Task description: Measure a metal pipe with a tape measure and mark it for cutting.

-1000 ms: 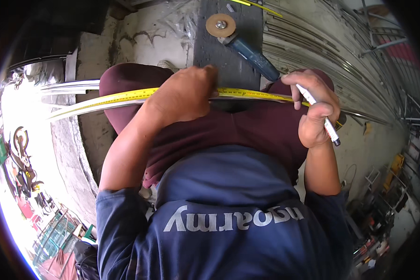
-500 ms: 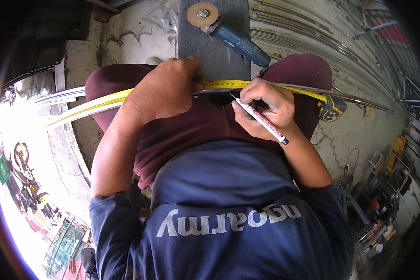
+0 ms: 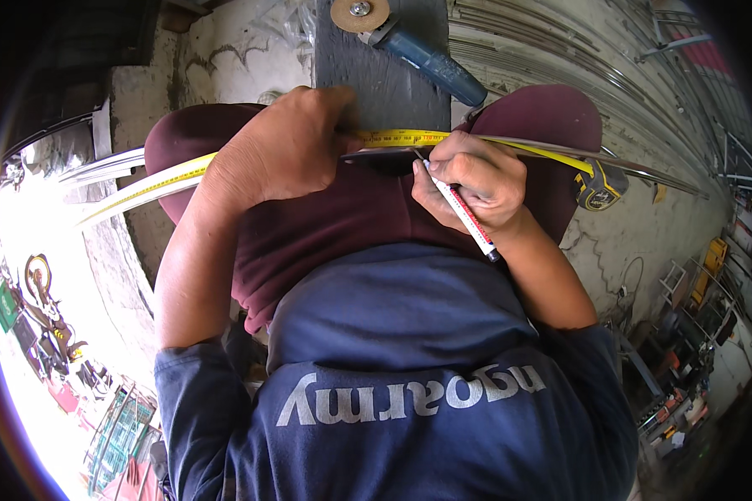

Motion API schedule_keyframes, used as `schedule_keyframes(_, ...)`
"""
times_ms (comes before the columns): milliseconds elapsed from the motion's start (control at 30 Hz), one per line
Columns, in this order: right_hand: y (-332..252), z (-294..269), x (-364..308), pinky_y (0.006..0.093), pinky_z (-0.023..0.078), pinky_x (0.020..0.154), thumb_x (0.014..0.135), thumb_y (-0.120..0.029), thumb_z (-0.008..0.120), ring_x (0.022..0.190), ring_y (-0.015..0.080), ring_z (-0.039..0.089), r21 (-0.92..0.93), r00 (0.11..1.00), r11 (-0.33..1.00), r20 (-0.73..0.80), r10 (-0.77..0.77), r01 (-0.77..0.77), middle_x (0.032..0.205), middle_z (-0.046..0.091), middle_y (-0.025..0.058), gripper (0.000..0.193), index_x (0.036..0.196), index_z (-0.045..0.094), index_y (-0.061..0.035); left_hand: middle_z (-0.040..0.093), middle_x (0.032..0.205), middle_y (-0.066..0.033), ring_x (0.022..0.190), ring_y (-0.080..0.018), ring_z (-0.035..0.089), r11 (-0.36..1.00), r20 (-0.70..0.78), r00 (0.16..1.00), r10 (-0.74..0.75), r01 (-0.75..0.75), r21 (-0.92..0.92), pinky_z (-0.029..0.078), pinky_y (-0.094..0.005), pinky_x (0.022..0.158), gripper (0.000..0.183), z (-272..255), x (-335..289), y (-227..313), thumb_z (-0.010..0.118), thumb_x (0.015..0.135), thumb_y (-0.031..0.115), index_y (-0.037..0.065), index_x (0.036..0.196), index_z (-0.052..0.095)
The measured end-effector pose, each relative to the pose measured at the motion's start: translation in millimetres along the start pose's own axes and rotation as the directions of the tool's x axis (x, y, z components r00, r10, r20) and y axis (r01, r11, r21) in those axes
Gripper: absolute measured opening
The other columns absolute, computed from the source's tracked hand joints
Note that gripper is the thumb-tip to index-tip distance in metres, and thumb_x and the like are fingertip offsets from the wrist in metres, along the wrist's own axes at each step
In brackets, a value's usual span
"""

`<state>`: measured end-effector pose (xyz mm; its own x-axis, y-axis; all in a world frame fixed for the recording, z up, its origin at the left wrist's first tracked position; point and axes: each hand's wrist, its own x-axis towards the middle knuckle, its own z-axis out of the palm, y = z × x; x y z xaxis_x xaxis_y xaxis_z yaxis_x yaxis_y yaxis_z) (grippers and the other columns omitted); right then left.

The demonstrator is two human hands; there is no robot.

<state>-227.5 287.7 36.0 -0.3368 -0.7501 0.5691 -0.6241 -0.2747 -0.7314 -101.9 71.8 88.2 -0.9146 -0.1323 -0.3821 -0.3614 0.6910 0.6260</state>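
Across my lap lies a long shiny metal tube (image 3: 656, 175), with the yellow tape measure blade (image 3: 403, 138) stretched along it. My left hand (image 3: 288, 150) is closed over the blade and tube; its fingertips are partly hidden. Further right, my right hand (image 3: 480, 179) grips a white marker (image 3: 468, 214) with red print and a dark end. The marker's thin nib points up and left, at the tube just below the blade; whether it touches cannot be made out. The tape measure's black and yellow case (image 3: 602, 185) hangs beyond my right knee.
An angle grinder (image 3: 430, 67) with a tan disc lies on a dark grey board (image 3: 334, 71) ahead of my knees. Long metal bars (image 3: 551, 50) lie on the floor at the far right. Racks and assorted tools (image 3: 685, 401) stand at the right, with a bicycle (image 3: 46, 292) at the left.
My right hand has turned the marker steeper and brought its nib up closer to the tube. The tape case has shifted slightly right. My left hand keeps its hold on the blade.
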Motion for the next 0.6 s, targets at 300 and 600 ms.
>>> schedule_keyframes(300,4.5,3.3,3.6,0.0283,0.049,0.051,0.068,0.01,0.084,0.053,0.0195,0.061,-0.03,0.998,0.998,0.006,-0.063,0.063,0.072,0.063,0.0081,0.034,0.08,0.055,-0.0049,0.067,0.077,-0.02,0.074,-0.0387,0.066,0.998,-0.019,0.999,0.05,-0.051,-0.042,0.05,-0.0421,0.068,0.015,0.2,-1.7,-2.4,0.073,0.089,0.0,-0.001,0.092,0.058)
schedule_keyframes(600,6.7,3.4,4.8,0.029,0.049,0.05,0.069,0.01,0.084,0.053,0.0197,0.061,-0.042,0.996,0.996,0.046,-0.083,0.085,0.072,0.063,0.0081,0.033,0.078,0.055,-0.0047,0.067,0.077,-0.0196,0.072,-0.0347,0.067,0.999,-0.023,0.999,0.039,-0.039,-0.037,0.051,-0.0406,0.068,0.012,0.1,-3.0,-2.1,0.072,0.09,0.0,-0.001,0.094,0.061)
